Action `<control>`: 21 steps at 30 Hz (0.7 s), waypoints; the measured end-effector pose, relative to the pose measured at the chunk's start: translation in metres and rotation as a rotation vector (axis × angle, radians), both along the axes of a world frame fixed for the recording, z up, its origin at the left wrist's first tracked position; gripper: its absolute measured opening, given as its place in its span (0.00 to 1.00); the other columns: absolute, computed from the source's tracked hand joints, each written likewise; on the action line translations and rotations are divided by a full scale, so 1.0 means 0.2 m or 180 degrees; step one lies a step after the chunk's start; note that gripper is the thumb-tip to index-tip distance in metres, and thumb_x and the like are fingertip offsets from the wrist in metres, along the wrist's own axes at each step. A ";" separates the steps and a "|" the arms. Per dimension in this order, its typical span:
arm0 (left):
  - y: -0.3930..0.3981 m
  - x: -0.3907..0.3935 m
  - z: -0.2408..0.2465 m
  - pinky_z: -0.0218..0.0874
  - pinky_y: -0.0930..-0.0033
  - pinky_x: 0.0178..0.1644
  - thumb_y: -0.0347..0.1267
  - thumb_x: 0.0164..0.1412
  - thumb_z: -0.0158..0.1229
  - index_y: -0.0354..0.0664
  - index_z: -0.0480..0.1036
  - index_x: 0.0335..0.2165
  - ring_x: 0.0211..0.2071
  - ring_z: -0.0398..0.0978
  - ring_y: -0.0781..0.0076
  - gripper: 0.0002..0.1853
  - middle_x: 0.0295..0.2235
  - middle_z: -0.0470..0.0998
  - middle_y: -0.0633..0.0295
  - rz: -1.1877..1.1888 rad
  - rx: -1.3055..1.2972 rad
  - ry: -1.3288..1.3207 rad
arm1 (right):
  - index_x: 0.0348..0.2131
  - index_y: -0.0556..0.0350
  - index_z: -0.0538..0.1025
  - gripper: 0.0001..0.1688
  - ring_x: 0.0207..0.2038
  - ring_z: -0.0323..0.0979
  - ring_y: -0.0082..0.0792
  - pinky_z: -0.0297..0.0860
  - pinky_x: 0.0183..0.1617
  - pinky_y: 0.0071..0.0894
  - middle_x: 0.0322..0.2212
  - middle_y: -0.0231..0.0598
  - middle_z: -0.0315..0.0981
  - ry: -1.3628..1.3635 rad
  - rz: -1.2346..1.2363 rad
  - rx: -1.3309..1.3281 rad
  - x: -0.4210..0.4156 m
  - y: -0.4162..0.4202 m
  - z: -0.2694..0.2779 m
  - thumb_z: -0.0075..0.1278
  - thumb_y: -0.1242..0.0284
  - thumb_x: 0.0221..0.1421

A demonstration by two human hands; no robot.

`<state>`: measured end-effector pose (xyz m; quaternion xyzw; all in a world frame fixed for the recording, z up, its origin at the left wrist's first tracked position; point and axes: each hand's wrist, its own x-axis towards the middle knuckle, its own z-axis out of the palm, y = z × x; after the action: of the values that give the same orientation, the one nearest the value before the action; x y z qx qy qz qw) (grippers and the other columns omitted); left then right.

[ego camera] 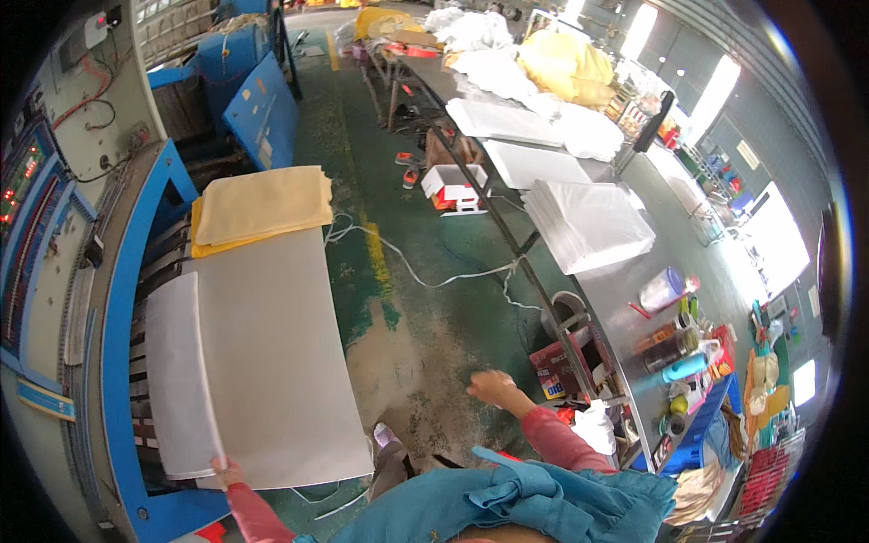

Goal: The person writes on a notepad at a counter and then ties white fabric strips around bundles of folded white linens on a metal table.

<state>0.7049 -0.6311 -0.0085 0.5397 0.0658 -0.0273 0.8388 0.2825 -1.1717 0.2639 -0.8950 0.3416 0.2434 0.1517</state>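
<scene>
My left hand (pixel 225 470) is at the near corner of a folded white fabric piece (pixel 178 380), its fingers closed on the edge. That piece lies over the left side of a grey board (pixel 271 353), beside the slats of a blue-framed machine (pixel 122 339). A stack of folded yellow cloth (pixel 265 203) rests on the board's far end. Over the floor, between the board and the long metal table (pixel 597 305), my right hand (pixel 490 388) hangs with fingers curled; nothing shows in it.
On the table lie stacks of white sheets (pixel 587 220), bottles (pixel 684 366) and a blue bin (pixel 709 421). A white cord (pixel 434 279) crosses the walkway. Boxes, among them a red carton (pixel 560 366), stand under the table. A blue panel (pixel 265 112) leans farther back.
</scene>
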 end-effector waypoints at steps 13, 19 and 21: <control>-0.54 -1.49 0.60 0.68 0.60 0.37 0.27 0.47 0.58 0.39 0.67 0.38 0.36 0.73 0.57 0.16 0.36 0.72 0.56 -0.0323 -0.1312 0.3823 | 0.34 0.49 0.71 0.19 0.30 0.71 0.25 0.66 0.28 0.28 0.28 0.32 0.73 -0.0733 -0.1528 0.4185 1.35 0.45 -0.79 0.52 0.55 0.51; -0.40 -1.66 1.26 0.65 0.62 0.32 0.30 0.46 0.58 0.39 0.68 0.36 0.32 0.71 0.61 0.16 0.33 0.72 0.58 -0.0467 0.0621 0.2549 | 0.40 0.55 0.71 0.25 0.35 0.72 0.35 0.71 0.35 0.44 0.34 0.39 0.73 -0.0776 -0.3773 0.4868 1.05 0.29 -1.36 0.59 0.62 0.43; -0.40 -1.57 1.26 0.63 0.64 0.27 0.31 0.46 0.57 0.38 0.69 0.36 0.28 0.70 0.63 0.15 0.31 0.73 0.58 -0.0515 0.0920 0.2293 | 0.38 0.55 0.72 0.19 0.32 0.74 0.34 0.72 0.34 0.43 0.33 0.40 0.73 -0.0724 -0.3306 0.4289 0.93 0.13 -1.28 0.57 0.68 0.44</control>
<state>0.3902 -0.7120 0.2440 0.6115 0.3163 -0.2714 0.6726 0.4691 -1.1449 0.0073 -0.3631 0.4733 0.2028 0.7765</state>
